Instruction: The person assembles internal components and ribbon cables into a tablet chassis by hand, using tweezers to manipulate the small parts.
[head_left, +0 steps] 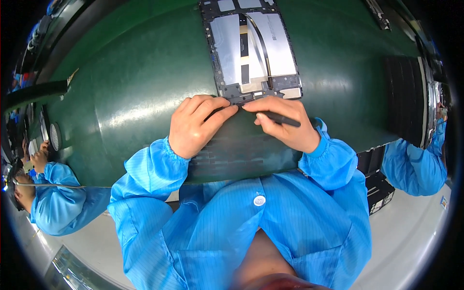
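A tablet (280, 53) with its inside exposed lies on the green mat at the top middle, silver plate and black frame showing. Dark flex strips run along it. At the frame's near edge my left hand (195, 123) has its fingers closed, thumb and fingertips together. Something dark shows under those fingers, too hidden to name. Close by on the right, my right hand (287, 123) grips a slim dark pen-like tool (286, 119). The tool's tip is hidden by my fingers at the tablet's near edge.
The green mat (145, 72) covers the bench. A stack of black trays (403, 101) stands at the right edge. On the left are a dark arm-like bar (38, 94) and a round meshed object (55, 137). A person in blue (63, 198) works at far left; another blue sleeve (415, 166) shows at right.
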A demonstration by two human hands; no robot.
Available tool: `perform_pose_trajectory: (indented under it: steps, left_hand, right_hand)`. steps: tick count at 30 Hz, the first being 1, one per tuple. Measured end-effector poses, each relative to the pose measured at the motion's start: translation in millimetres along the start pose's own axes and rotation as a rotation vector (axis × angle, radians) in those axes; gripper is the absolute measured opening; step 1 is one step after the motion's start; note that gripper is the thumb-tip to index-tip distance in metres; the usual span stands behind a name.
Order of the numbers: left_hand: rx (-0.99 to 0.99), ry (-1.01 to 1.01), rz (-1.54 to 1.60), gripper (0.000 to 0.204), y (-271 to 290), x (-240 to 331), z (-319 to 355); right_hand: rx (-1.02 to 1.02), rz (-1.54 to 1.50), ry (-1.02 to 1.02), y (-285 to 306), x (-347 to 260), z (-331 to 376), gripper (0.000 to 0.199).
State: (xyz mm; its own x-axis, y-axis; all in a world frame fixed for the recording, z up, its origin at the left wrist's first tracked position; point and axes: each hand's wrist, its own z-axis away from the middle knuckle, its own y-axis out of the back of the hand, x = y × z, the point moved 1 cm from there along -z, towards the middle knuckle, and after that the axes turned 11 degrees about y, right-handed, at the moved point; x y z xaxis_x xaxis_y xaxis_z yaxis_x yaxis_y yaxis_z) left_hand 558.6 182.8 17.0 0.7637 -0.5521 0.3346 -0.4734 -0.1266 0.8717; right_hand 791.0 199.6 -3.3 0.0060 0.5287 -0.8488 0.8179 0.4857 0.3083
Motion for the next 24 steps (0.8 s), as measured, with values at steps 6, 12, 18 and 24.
perform_pose_trajectory:
  steps: [6,12,18,24]
  left_hand:
    - [-0.028,-0.052,-0.006,0.039,7,18,8]
    - [-0.225,-0.195,-0.005,0.039,-13,62,3]
    - [-0.287,-0.244,-0.077,0.041,-31,64,4]
    - [-0.271,-0.194,-0.099,0.041,-38,72,-4]
  right_hand:
    - [0.377,-0.449,-0.244,34,-3,8,0.03]
    - [0.423,-0.507,-0.312,37,-4,36,0.035]
    - [0.476,-0.551,-0.328,16,-6,61,0.032]
    - [0.455,-0.6,-0.383,17,2,69,0.025]
